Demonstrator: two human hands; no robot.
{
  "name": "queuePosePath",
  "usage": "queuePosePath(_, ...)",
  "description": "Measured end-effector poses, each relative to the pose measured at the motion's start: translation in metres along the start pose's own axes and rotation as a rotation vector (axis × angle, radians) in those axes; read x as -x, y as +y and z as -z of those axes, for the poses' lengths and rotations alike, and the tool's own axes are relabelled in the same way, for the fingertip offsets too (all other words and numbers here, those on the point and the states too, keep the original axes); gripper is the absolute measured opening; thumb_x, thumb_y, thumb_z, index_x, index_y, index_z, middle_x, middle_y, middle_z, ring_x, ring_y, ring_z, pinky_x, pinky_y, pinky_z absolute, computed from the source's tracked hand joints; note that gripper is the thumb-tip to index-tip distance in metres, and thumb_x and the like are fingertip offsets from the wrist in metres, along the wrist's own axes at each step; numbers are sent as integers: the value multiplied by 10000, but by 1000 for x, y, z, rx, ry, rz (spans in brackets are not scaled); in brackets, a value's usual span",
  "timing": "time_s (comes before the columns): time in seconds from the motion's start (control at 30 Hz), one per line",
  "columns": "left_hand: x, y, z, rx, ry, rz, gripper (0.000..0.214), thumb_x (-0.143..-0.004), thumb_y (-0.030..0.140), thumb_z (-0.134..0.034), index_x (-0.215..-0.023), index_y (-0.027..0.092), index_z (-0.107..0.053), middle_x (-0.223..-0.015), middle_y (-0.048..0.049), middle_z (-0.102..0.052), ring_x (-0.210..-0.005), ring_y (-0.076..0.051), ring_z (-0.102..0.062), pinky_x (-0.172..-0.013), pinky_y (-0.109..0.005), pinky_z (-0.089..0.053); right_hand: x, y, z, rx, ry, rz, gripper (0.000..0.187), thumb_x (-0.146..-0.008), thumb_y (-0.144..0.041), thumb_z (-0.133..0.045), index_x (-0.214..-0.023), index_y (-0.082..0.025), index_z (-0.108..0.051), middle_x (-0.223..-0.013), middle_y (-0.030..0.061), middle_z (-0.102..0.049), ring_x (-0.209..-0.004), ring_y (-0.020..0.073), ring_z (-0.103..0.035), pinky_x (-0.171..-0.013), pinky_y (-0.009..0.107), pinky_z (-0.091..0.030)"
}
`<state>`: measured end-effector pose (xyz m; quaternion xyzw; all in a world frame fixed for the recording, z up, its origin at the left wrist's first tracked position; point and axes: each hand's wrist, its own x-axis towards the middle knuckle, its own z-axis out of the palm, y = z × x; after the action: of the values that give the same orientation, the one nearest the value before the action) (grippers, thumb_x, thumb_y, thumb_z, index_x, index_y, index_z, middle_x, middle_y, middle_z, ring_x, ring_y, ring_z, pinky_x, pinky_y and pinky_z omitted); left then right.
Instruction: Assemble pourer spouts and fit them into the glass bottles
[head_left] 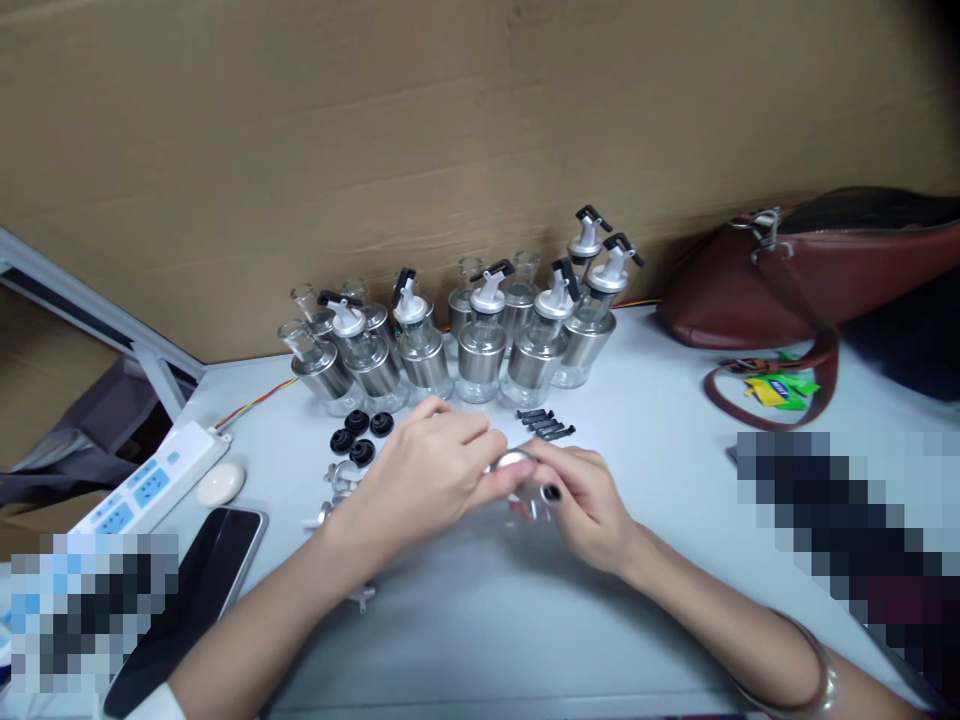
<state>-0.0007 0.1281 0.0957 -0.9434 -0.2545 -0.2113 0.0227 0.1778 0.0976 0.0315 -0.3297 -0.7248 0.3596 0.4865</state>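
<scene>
My left hand [431,465] and my right hand [581,495] meet over the middle of the white table [480,620]. Both pinch a small silver pourer cap [514,465] between their fingertips; part of it is hidden by the fingers. Behind the hands stands a row of several glass bottles with steel sleeves [480,345], some fitted with silver spouts and black levers. Black rubber rings [360,435] lie left of my left hand. Short black levers [546,423] lie just beyond my right hand. More silver cap parts [337,480] sit under my left wrist.
A white power strip [146,480], a pale oval object [221,483] and a dark phone [202,590] lie at the left. A brown leather bag [810,265] with a strap sits at the back right, beside coloured wrappers [780,388]. A cardboard wall [450,150] backs the table.
</scene>
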Motion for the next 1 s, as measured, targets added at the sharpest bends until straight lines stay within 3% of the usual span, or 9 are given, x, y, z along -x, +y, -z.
queuePosePath(0.13,1,0,3,34,-119,165,528,-1050,429,-166,-1038,122,-595,-927,-85,-707,-814,-208,-662,-720,-344,-492,-5,7,-7,-284,-95,-290,532,-983,-593,-303,-679,-203,-498,-488,-9,-570,-358,122,-519,-436,257,-446)
queuePosePath(0.27,5,-3,10,272,-167,148,401,-1030,361,-386,-1343,114,-435,-1302,-134,-620,-1181,-223,-584,-970,-371,-484,-10,7,-4,-485,-160,-472,544,-936,-624,-331,-636,-204,-504,-427,-21,-506,-311,109,-432,-385,252,-392)
queuePosePath(0.37,7,-6,12,366,-193,83,438,-995,322,-496,-1386,147,-407,-1336,-117,-603,-1192,-215,-574,-1004,-361,-480,-11,5,0,-565,-202,-558,534,-894,-640,-353,-606,-212,-491,-392,-38,-450,-284,94,-357,-343,238,-320)
queuePosePath(0.5,5,-8,7,393,-164,25,274,-1016,228,-433,-1264,202,-547,-1215,-101,-632,-1097,-206,-611,-936,-351,-516,-13,0,1,-560,-199,-621,547,-838,-687,-405,-567,-217,-473,-380,-47,-415,-280,83,-308,-327,235,-274)
queuePosePath(0.67,4,-11,6,386,-172,74,243,-1011,256,-450,-1213,224,-580,-1082,-74,-589,-996,-189,-606,-869,-322,-530,-19,0,9,-365,-27,-622,564,-880,-695,-350,-655,-204,-514,-415,-44,-443,-347,94,-345,-416,249,-342)
queuePosePath(0.77,6,-16,11,357,-144,175,272,-1011,278,-442,-1256,203,-533,-1099,-81,-543,-1010,-201,-587,-895,-352,-517,-27,7,31,-143,176,-593,486,-882,-669,-330,-754,-225,-482,-501,-49,-442,-431,119,-382,-466,255,-346)
queuePosePath(0.83,7,-19,13,358,-123,229,281,-1016,279,-422,-1272,198,-503,-1126,-86,-517,-1021,-203,-580,-906,-362,-510,-30,13,51,51,261,-584,378,-867,-586,-429,-754,-229,-481,-558,-36,-459,-502,134,-416,-516,260,-346)
queuePosePath(0.9,8,-22,14,367,-121,253,275,-1013,275,-428,-1274,211,-488,-1144,-80,-492,-1029,-199,-574,-914,-355,-504,-30,17,69,244,246,-599,275,-832,-472,-521,-716,-223,-527,-606,-9,-518,-572,154,-456,-574,273,-352)
queuePosePath(1.0,10,-22,14,360,-153,250,232,-998,243,-458,-1221,227,-519,-1140,-66,-456,-1021,-187,-565,-908,-330,-497,-25,23,83,475,119,-665,146,-740,-324,-622,-650,-218,-579,-613,14,-599,-609,186,-523,-607,288,-356)
